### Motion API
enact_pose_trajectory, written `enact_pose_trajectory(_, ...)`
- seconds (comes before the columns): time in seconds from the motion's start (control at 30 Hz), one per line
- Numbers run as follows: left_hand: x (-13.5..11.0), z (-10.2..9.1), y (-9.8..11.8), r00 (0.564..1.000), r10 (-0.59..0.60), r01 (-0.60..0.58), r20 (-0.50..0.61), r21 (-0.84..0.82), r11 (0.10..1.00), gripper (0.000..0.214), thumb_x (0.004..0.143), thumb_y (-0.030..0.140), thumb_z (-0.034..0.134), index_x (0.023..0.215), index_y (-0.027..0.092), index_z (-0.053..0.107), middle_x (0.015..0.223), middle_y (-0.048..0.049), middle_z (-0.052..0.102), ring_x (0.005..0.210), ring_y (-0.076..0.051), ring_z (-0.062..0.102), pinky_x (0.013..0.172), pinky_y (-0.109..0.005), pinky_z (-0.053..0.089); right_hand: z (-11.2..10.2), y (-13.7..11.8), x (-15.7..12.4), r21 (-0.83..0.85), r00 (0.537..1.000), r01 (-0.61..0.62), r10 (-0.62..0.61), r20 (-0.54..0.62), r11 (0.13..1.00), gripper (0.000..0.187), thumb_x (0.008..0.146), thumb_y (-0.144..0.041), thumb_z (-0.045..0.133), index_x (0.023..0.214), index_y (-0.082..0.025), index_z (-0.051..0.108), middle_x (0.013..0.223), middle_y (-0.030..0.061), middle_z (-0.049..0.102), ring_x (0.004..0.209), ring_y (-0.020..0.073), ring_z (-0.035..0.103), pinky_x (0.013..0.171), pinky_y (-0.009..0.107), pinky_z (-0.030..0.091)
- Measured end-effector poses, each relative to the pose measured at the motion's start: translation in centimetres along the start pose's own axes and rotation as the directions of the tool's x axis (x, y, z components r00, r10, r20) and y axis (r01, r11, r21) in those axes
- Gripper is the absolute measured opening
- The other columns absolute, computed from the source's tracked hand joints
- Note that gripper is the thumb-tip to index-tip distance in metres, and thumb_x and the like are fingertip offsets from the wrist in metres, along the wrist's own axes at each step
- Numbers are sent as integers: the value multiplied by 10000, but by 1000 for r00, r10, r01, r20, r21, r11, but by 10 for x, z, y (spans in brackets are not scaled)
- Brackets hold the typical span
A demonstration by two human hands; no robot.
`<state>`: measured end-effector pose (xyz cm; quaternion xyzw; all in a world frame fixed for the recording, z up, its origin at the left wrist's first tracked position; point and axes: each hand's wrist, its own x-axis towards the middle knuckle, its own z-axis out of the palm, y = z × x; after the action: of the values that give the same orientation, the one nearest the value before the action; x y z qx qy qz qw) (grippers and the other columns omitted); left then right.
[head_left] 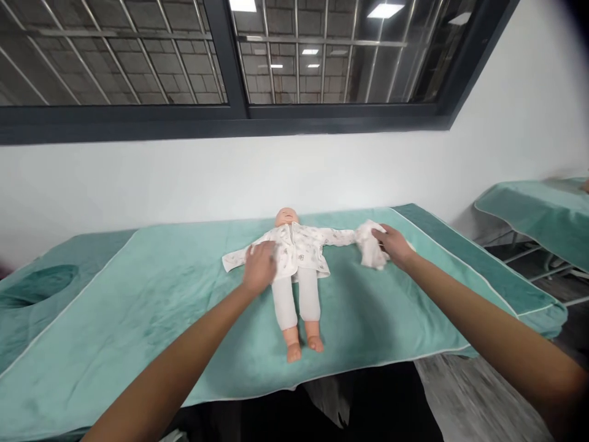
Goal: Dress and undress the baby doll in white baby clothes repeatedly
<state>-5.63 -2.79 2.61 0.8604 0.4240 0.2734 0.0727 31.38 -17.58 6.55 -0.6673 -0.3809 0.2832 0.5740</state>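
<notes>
A baby doll (286, 216) lies on its back with its arms spread. It is dressed in a white printed jacket (301, 245) and white trousers (309, 293), and its feet are bare. My left hand (260, 265) is over the side of the jacket, by the sleeve at the left. Its fingers are blurred, so whether they grip the fabric does not show. Off the end of the other sleeve, my right hand (394, 243) pinches a crumpled white cloth (370, 247), which hangs or rests close to the bed surface.
The doll lies on a bed with a teal cover (161, 319), which has a face opening (39, 285) at the left. Behind it are a white wall (184, 178) and a dark-framed window (248, 110) with bars. A second teal-covered bed (543, 212) stands at the right.
</notes>
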Motion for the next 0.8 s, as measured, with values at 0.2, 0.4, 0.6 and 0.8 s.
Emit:
enact_pose_trajectory(0.2,25,1,72,998,48,-24,30,-544,839,680,779,339,712,1380,157,451,1444,-170,486,1343,-297,447,1132,-437,324,113,-83,-18,328,858,-11,-160,488,944,373,753,-485,759,919,-175,636,789,-3,636,702,134,595,665,254,489)
enact_pose_trajectory(0.4,23,-21,63,988,-60,150,144,-763,628,208,889,390,565,959,195,565,912,-21,648,888,-174,609,891,-336,473,131,-143,-12,527,765,97,-402,504,845,343,768,-471,773,874,-192,603,799,-4,621,784,153,612,779,288,509)
enact_pose_trajectory(0.6,26,-58,61,966,-255,162,44,-872,462,183,875,373,584,949,213,532,768,37,581,708,-115,556,696,-229,463,104,-155,7,269,879,376,-434,200,887,403,839,-577,655,769,-195,546,694,-17,525,681,138,524,648,270,437)
enact_pose_trajectory(0.8,30,-94,56,894,-250,442,371,-822,360,256,765,368,727,891,192,590,709,25,596,576,-112,533,524,-212,381,65,-112,36,-427,904,419,-414,108,801,403,901,-449,566,602,-195,471,581,-25,432,627,134,415,625,282,338)
